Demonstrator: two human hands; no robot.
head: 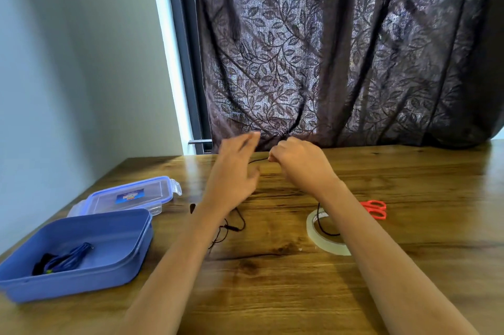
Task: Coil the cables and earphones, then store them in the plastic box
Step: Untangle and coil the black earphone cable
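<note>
The person leans over the wooden table [272, 293] with both bare forearms stretched out toward the dark leaf-patterned curtain [327, 48]. The right hand [297, 163] is curled up, its fingertips pinched on the thin black earphone cord [259, 161], raised a little above the tabletop. A short run of that cord crosses the gap to the left hand [234, 171], which is blurred, its fingers stretched out and loosely spread; I cannot tell whether the cord actually touches its palm. The rest of the cord trails on the table: one tangle lies just beside and partly under the left forearm, and another loop drops from under the right wrist through the hole of the roll of clear tape [311, 225]. Red-handled scissors [375, 209] lie just beyond the right forearm, near the tape. Off to the left, at the table's near edge, sits the blue plastic box [81, 283], uncovered, with a coiled blue cable [71, 255] and something black lying on its floor. Its clear lid [131, 195] rests flat just behind it.
</note>
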